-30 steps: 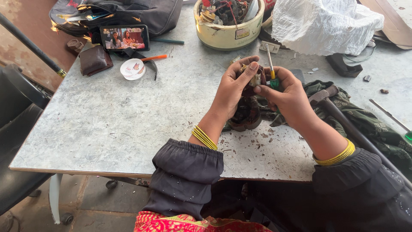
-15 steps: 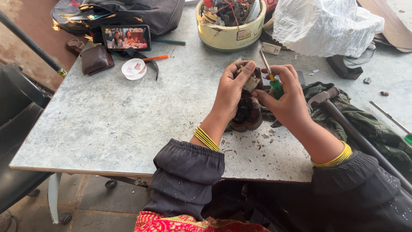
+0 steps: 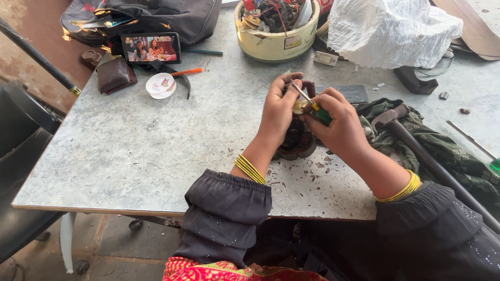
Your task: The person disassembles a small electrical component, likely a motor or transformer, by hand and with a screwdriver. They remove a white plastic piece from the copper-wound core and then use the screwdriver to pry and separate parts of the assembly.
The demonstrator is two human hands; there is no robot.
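Head view, 1 moment. The left hand (image 3: pixel 278 106) is closed around a dark brown part (image 3: pixel 298 140) held upright on the grey table (image 3: pixel 130 156), thumb and fingers curled over its top at a small pale piece (image 3: pixel 300 106). The right hand (image 3: pixel 341 122) is closed on a green-handled screwdriver (image 3: pixel 312 104), whose shaft points toward 11 o'clock with the tip just above the part's top; whether the tip touches cannot be told. Against the 2 earlier pictures, the shaft has tipped from near upright at 12 o'clock to this lower slant, and both hands have moved slightly toward 9 o'clock while keeping their grip; judged from this, the tool is being worked at the top of the part, which has not left the table. Brown crumbs (image 3: pixel 317 169) lie at 6 o'clock of the part. At 3 o'clock a hammer (image 3: pixel 401 122) rests on a green cloth (image 3: pixel 448 151). At 12 o'clock stands a cream tub (image 3: pixel 276 44) full of wire scrap; at 1 o'clock a white bag (image 3: pixel 390 31). At 10 o'clock lie a phone (image 3: pixel 151 48) with a lit screen, a brown wallet (image 3: pixel 115 75), a white lid (image 3: pixel 160 85) and a black bag (image 3: pixel 172 15). A second screwdriver (image 3: pixel 476 145) lies at the far right edge.
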